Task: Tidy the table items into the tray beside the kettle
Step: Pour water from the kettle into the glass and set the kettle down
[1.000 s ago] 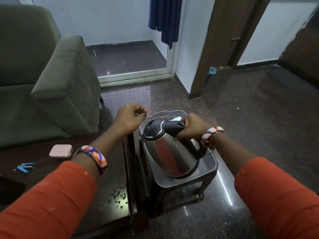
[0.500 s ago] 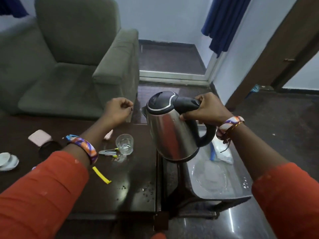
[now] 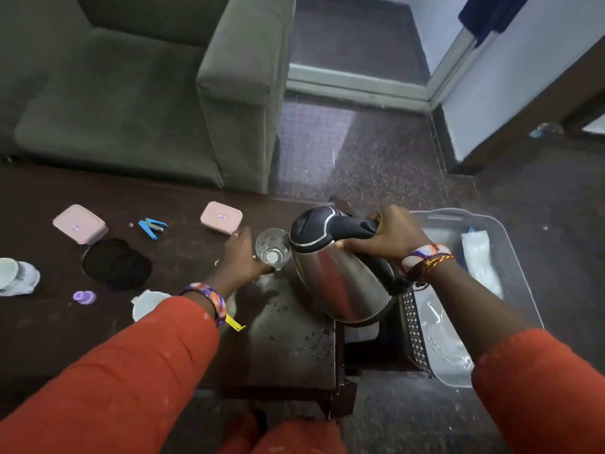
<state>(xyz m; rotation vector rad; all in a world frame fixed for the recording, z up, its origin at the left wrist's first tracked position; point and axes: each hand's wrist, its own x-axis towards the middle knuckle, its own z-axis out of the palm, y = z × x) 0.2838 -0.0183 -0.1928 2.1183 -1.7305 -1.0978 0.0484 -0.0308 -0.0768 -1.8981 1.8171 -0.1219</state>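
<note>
Presently, the right hand [image 3: 389,237] is gripping the kettle [image 3: 340,276], tilting it toward the glass [image 3: 272,248]; the left hand [image 3: 240,257] is clasping that glass on the table [image 3: 183,322]; the tray [image 3: 510,257] is holding little; pink boxes [image 3: 221,217], stapler [image 3: 153,227] and cups [image 3: 8,271] are awaiting tidying.

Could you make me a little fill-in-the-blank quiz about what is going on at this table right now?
1. The right hand grips the ____ of the steel kettle.
2. The left hand holds a clear ____.
3. The stapler on the table is coloured ____.
4. The two flat lidded boxes are coloured ____.

Missing words: handle; glass; blue; pink
</note>
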